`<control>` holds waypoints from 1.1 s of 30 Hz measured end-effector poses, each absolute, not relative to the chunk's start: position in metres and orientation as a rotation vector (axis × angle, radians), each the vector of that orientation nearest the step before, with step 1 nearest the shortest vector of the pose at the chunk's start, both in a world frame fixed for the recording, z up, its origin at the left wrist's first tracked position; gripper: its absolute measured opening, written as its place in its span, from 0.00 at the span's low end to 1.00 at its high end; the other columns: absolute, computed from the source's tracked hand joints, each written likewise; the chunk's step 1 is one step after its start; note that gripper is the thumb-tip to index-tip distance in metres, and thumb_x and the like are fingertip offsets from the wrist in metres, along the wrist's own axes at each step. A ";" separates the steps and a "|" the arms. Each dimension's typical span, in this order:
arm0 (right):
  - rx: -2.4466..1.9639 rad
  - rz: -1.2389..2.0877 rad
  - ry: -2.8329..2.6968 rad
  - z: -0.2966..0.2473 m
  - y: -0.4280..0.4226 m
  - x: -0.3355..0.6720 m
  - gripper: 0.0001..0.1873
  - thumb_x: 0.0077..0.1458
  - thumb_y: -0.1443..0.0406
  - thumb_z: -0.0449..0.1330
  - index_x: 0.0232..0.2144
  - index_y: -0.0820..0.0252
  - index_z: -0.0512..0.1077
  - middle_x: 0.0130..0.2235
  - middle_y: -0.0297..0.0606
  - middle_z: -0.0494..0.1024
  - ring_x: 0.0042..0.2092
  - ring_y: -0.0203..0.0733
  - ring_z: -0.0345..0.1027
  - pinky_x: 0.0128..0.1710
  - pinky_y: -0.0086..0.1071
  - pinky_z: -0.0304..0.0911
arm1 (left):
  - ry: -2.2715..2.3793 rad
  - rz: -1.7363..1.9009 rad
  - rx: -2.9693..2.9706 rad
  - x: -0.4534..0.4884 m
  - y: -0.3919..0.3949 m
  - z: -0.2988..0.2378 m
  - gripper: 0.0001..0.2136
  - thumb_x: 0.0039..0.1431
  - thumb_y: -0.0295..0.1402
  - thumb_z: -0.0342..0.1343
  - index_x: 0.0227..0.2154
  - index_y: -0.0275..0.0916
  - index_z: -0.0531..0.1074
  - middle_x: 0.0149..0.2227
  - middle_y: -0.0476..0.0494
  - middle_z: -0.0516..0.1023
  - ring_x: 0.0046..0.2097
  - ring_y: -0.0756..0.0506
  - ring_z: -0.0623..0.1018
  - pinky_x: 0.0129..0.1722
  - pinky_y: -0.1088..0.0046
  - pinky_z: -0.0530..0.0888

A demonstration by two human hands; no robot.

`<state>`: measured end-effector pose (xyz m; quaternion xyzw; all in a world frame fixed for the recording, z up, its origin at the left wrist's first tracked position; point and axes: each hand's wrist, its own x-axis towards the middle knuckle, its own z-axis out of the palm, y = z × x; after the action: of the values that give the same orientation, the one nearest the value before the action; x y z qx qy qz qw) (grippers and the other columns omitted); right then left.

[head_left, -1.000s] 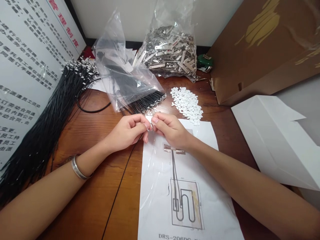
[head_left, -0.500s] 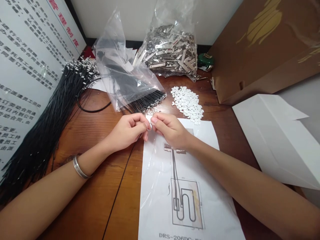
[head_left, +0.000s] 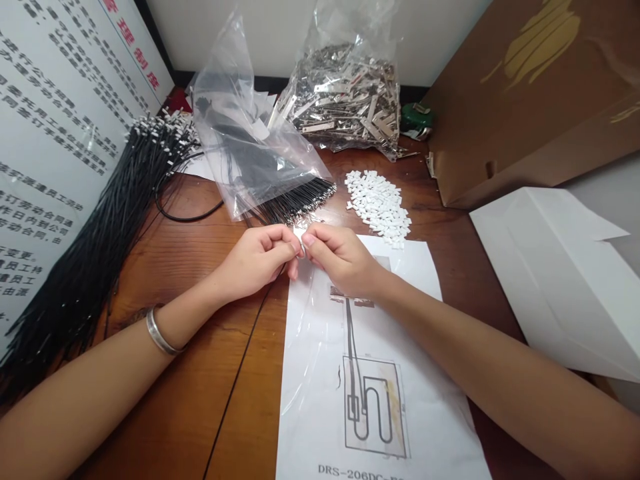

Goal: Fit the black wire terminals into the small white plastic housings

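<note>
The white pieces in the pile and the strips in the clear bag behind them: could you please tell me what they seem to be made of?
The white pieces look like moulded plastic: matte, opaque, uniform little blocks. The strips look like thin metal, perhaps plated: silvery, flat, glinting brightly through the bag.

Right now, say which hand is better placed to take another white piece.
Probably right: the right hand lies nearer the pile of white pieces, just beyond it; the left hand is farther off. Both pinch one small part.
</note>
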<state>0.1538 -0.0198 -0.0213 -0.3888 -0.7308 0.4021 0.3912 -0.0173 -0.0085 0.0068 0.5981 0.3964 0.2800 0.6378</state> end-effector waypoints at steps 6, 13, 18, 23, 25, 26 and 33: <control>-1.000 1.003 -1.875 -0.021 -0.021 0.153 0.17 0.65 0.62 0.49 0.23 0.57 0.59 0.22 0.28 0.60 0.25 0.33 0.53 0.26 0.31 0.49 | 0.935 0.623 1.358 -0.017 -0.009 0.008 0.04 0.53 0.28 0.51 0.24 0.37 0.66 0.16 0.53 0.72 0.14 0.56 0.60 0.15 0.81 0.55; -0.983 1.000 -1.857 -0.021 -0.021 0.153 0.18 0.66 0.61 0.49 0.22 0.57 0.58 0.22 0.28 0.60 0.25 0.33 0.53 0.27 0.31 0.49 | 0.926 0.627 1.380 -0.018 -0.009 0.007 0.04 0.54 0.27 0.51 0.24 0.37 0.65 0.17 0.53 0.72 0.15 0.57 0.61 0.15 0.81 0.55; -0.986 1.116 -1.798 -0.020 -0.022 0.153 0.21 0.67 0.56 0.48 0.23 0.58 0.60 0.21 0.28 0.60 0.25 0.33 0.53 0.26 0.31 0.49 | 0.879 0.657 1.373 -0.018 -0.009 0.004 0.04 0.54 0.27 0.52 0.25 0.37 0.65 0.19 0.54 0.72 0.15 0.58 0.61 0.16 0.82 0.56; -0.974 1.242 -1.738 -0.022 -0.021 0.155 0.22 0.66 0.54 0.49 0.23 0.58 0.60 0.20 0.28 0.60 0.23 0.32 0.52 0.24 0.31 0.48 | 0.872 0.646 1.341 -0.018 -0.010 0.006 0.04 0.55 0.28 0.52 0.26 0.36 0.65 0.19 0.53 0.72 0.15 0.57 0.61 0.15 0.81 0.55; -0.967 1.260 -1.731 -0.023 -0.020 0.155 0.22 0.65 0.53 0.50 0.22 0.58 0.60 0.20 0.27 0.59 0.22 0.32 0.51 0.23 0.31 0.47 | 0.874 0.632 1.334 -0.018 -0.010 0.006 0.04 0.55 0.29 0.53 0.26 0.36 0.66 0.19 0.53 0.72 0.15 0.57 0.60 0.15 0.81 0.54; -0.967 1.270 -1.727 -0.023 -0.020 0.155 0.22 0.65 0.53 0.50 0.22 0.58 0.59 0.20 0.27 0.59 0.22 0.32 0.50 0.23 0.31 0.47 | 0.875 0.629 1.333 -0.018 -0.010 0.007 0.04 0.55 0.29 0.53 0.26 0.36 0.66 0.19 0.53 0.72 0.15 0.57 0.60 0.15 0.81 0.54; -1.002 1.188 -1.783 -0.020 -0.020 0.154 0.23 0.65 0.53 0.50 0.21 0.57 0.58 0.20 0.28 0.58 0.24 0.33 0.50 0.25 0.31 0.47 | 0.874 0.647 1.362 -0.018 -0.010 0.006 0.05 0.55 0.28 0.52 0.25 0.36 0.66 0.18 0.54 0.71 0.16 0.57 0.60 0.17 0.81 0.56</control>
<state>0.1543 -0.0202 -0.0204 -0.3923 -0.6976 0.4650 0.3784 -0.0184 -0.0096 0.0055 0.5980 0.3836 0.2842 0.6438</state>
